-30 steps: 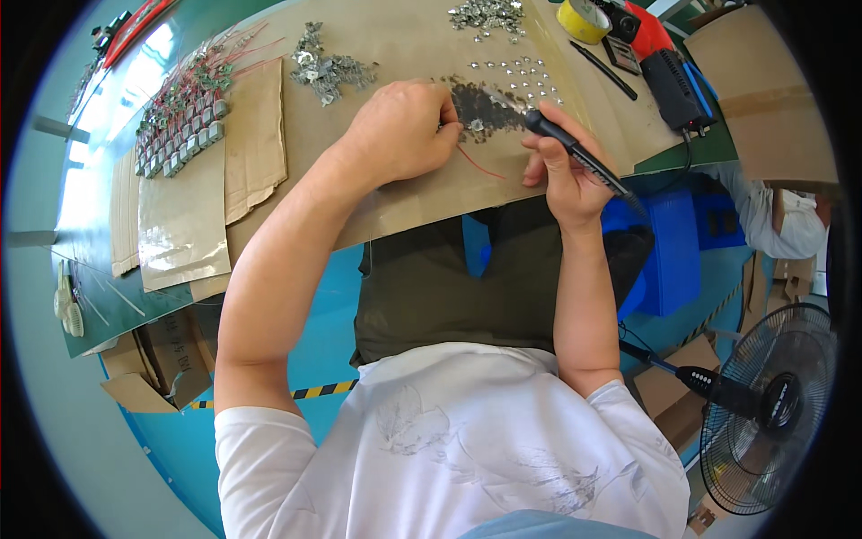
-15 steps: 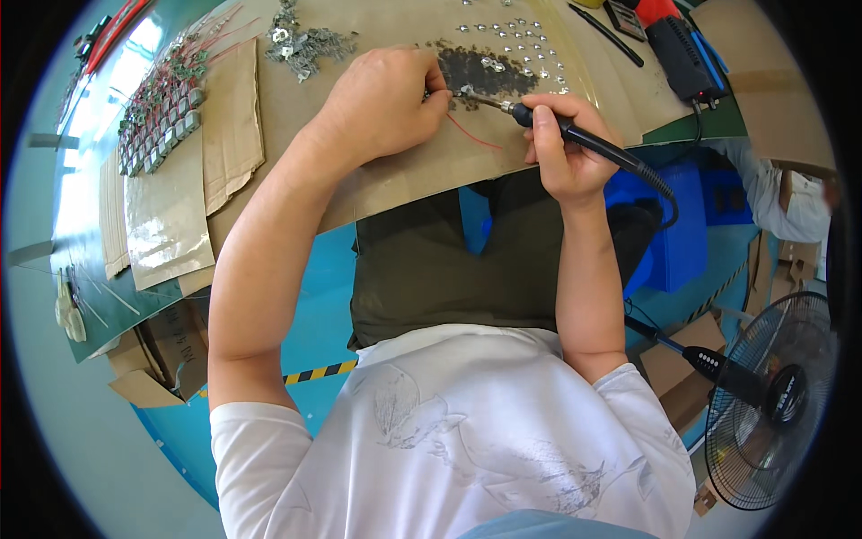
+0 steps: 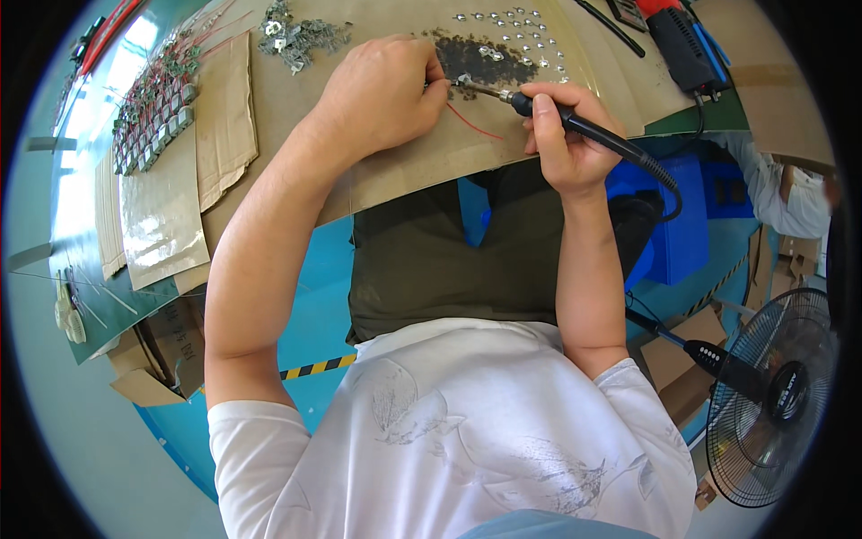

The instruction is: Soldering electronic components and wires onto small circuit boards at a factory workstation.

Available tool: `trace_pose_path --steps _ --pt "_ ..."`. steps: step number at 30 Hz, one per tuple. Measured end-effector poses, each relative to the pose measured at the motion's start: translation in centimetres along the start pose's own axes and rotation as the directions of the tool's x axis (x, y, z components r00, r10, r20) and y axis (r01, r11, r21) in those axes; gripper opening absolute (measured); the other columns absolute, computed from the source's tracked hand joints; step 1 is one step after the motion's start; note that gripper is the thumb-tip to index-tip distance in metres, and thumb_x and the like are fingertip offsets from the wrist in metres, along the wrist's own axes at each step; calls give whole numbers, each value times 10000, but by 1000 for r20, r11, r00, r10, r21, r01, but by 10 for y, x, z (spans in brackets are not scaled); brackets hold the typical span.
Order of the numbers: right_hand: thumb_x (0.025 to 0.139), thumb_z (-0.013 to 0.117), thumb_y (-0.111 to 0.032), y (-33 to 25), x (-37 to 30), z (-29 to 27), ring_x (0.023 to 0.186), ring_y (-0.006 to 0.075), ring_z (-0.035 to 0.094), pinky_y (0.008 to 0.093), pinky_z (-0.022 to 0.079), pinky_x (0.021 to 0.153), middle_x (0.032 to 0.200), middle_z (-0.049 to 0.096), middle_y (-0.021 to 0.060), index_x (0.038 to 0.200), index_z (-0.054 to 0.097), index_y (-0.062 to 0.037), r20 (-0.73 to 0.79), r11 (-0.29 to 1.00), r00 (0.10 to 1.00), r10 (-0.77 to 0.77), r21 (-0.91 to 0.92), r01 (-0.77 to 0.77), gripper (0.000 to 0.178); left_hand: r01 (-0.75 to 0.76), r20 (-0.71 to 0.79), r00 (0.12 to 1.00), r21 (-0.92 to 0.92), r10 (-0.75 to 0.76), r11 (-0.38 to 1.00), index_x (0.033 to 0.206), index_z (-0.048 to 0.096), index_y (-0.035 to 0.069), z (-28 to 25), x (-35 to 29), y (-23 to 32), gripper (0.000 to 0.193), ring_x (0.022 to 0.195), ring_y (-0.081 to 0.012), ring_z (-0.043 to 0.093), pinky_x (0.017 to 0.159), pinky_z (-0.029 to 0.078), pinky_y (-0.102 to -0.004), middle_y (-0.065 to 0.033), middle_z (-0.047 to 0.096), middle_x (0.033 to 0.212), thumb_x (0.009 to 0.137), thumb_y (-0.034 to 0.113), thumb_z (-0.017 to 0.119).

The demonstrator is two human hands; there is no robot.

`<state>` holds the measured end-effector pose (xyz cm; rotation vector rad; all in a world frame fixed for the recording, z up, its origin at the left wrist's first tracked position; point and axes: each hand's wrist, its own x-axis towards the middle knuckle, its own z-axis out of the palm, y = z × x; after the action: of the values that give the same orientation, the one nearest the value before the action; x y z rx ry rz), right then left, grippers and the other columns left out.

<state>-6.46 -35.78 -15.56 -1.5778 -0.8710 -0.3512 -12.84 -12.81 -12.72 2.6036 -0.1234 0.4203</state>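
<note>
My right hand (image 3: 579, 148) grips a soldering iron (image 3: 523, 102) by its black handle, with the tip pointing left. The tip meets a small silvery metal part (image 3: 463, 80) just beside the fingers of my left hand (image 3: 386, 94). Those left fingers are pinched together at the part's edge; what lies between them is mostly hidden. A thin red wire (image 3: 476, 128) runs out from below the left fingertips over the brown board. Under the tip the board has a dark scorched patch (image 3: 494, 65). Several small shiny metal pieces (image 3: 530, 38) lie spread beyond it.
A pile of grey metal parts (image 3: 296, 40) lies at the back. Many small wired components (image 3: 166, 130) stand in rows at the left beside cardboard sheets (image 3: 229, 117). A black station box (image 3: 673, 49) sits at the far right. A fan (image 3: 768, 395) stands at lower right.
The whole view has shifted slightly, so the bench appears a little higher. Both hands keep their hold, and the iron's tip stays at the small metal part.
</note>
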Motion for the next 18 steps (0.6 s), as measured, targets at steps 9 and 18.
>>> trace_pose_path --steps 9,18 --pt "878 714 -18 -1 0 0 560 48 528 213 392 511 668 621 -8 935 773 -3 -2 1000 1000 -4 16 4 83 35 28 999 1 -35 999 892 744 15 -3 0 5 199 819 -379 705 767 556 -459 -174 736 861 858 211 737" --pt "893 694 -7 -3 2 0 570 47 563 207 418 515 703 672 19 942 768 5 14 1000 1000 -8 5 7 89 49 46 998 16 -50 999 903 741 18 -4 1 5 199 852 -381 698 789 551 -463 -169 728 893 861 212 732"
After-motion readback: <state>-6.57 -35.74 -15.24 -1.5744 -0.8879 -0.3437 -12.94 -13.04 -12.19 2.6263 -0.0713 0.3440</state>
